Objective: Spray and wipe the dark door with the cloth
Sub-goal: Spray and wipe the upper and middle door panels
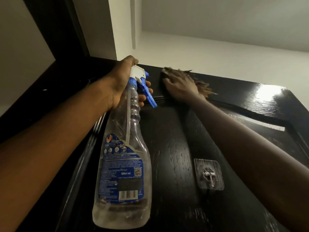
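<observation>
Clear plastic spray bottle (123, 156), held by the neck, base toward me. Mostly empty. A shallow layer of clear liquid seems to sit at the base, with the dip tube running down inside. Blue label (120, 173) on the body, white-and-blue trigger head (138, 73) on top. Left grip (123, 82) wrapped round the neck just under the head, fingertips showing past the blue trigger.

Dark door (167, 139): black, glossy, wood-grained, with raised panel moulding. Light glares off its upper right corner. Seen from below, looking up its face. Dark frame (50, 39) to the left, pale wall (217, 52) and ceiling (217, 17) above.

Right grip (180, 84) laid flat, fingers spread, pressing the cloth (203, 86) against the door close to its top edge. Cloth brownish, frayed, blurred, much of it hidden under my palm.

Clear stick-on hook (209, 174) on the door face, beside my right forearm, metal hook at its centre.

Count: one door, one bottle, one cloth, one hook, two grips.
</observation>
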